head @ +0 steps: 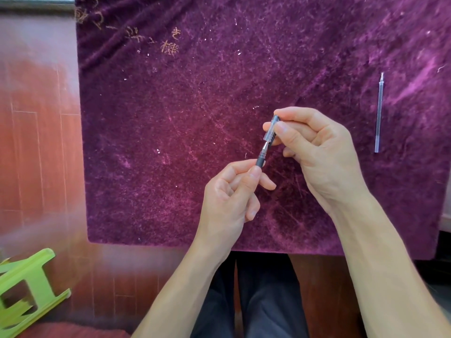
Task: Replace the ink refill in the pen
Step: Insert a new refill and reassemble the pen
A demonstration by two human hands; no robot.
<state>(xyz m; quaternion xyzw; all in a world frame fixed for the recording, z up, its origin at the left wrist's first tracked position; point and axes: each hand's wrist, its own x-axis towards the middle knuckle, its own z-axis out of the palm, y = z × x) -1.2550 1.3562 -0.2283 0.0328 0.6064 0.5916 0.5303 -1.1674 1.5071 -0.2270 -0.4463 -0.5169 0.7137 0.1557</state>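
Note:
Above the middle of the purple cloth, my left hand [231, 191] pinches the dark grip end of the pen [261, 160], whose silver tip points up and away from me. My right hand [314, 147] pinches the clear cap [271, 129], which sits just off the pen's tip, a small gap apart. The rest of the pen's barrel is hidden inside my left hand. A thin ink refill [379, 113] lies alone on the cloth at the far right, tip pointing away.
The purple velvet cloth [195, 93] covers the table, its front edge near my lap. A green plastic stool [29, 289] lies tipped on the red wooden floor at the lower left.

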